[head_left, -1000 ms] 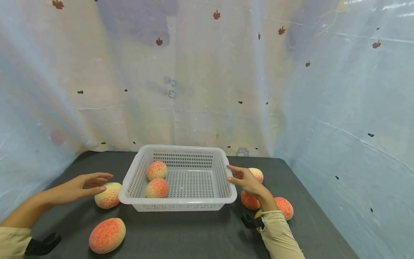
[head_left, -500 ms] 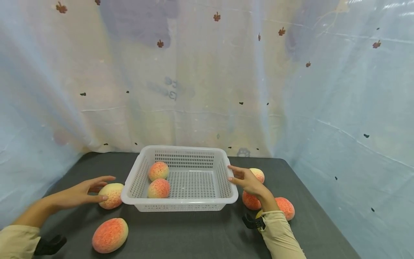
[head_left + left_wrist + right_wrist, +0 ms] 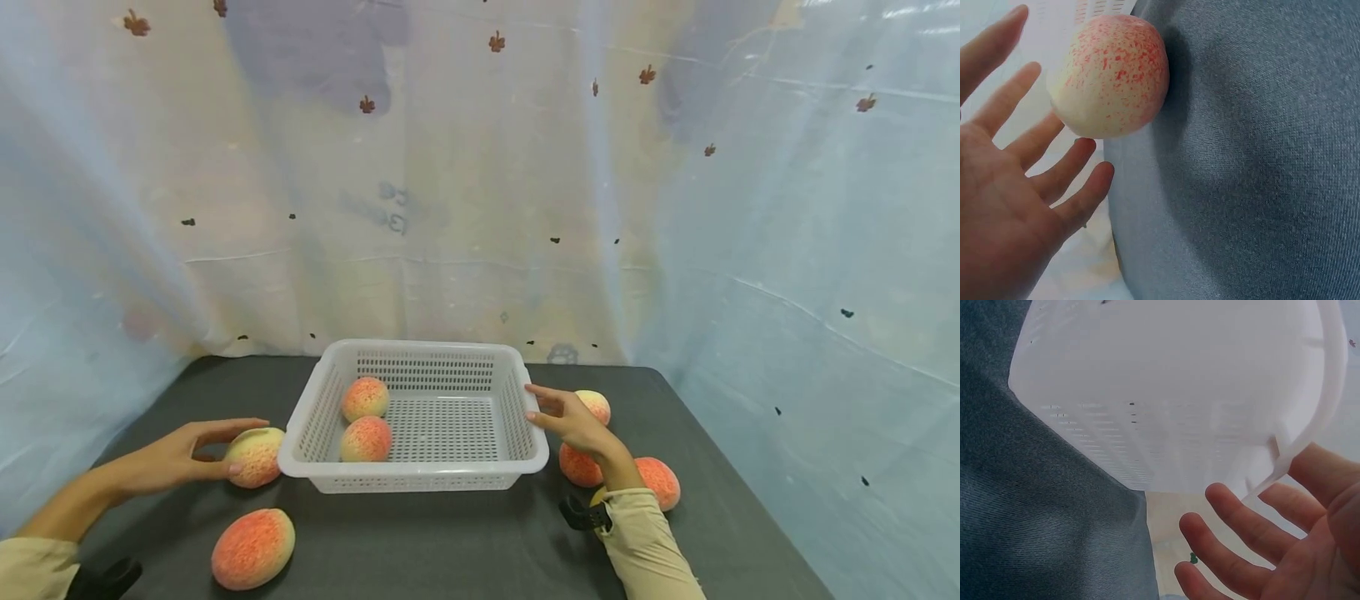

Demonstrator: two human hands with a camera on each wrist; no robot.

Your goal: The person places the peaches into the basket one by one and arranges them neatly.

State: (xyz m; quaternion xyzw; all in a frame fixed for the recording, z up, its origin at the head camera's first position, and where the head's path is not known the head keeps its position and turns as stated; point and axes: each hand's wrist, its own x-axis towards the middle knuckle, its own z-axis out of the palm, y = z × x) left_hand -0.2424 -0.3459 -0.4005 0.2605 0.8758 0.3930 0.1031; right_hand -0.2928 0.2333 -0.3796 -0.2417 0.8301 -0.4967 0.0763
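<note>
Touching 1 basket [image 3: 420,468]: right hand [image 3: 576,421]

head: bright | faint glare on sheeting [image 3: 480,183], upper right | left wrist: pale haze, soft shadow on cloth [image 3: 1272,150]

Pale yellow, red-speckled peach [image 3: 257,458] lies on worktop [image 3: 420,542] just left of upright white perforated basket [image 3: 412,468] containing two red-yellow peaches [image 3: 366,439] at left.
</note>
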